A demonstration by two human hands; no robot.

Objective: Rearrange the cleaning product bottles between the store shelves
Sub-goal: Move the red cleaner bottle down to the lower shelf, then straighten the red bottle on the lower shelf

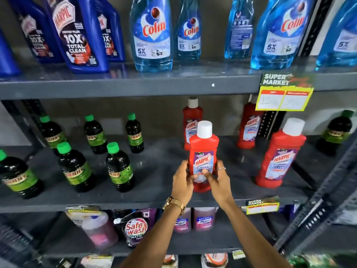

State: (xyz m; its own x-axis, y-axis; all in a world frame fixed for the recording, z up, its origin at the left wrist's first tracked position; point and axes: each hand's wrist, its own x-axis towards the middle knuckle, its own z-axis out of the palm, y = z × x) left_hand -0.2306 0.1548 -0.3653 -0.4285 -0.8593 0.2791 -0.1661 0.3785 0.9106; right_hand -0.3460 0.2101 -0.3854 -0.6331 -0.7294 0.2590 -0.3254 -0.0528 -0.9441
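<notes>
I have both hands, left hand (181,180) and right hand (218,180), closed around the upright red Harpic bottle (203,151), its long axis pointing to twelve o'clock over the middle shelf (154,198)

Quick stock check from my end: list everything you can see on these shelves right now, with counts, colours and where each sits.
Harpic toilet cleaner bottles: four visible, dark blue, top shelf left.
Colin bottles: five, clear blue, top shelf centre to right.
Sunny bottles: seven, dark with green caps, middle shelf; six left, one far right.
Harpic bathroom cleaner bottles: four, red with white caps, middle shelf centre-right; one is held.
Price tag: one, yellow, top shelf edge.
Safewash pouch: one, purple, lower shelf.
Pink bottles: about three, lower shelf.
Left hand, right hand: both gripping the held bottle.
</notes>
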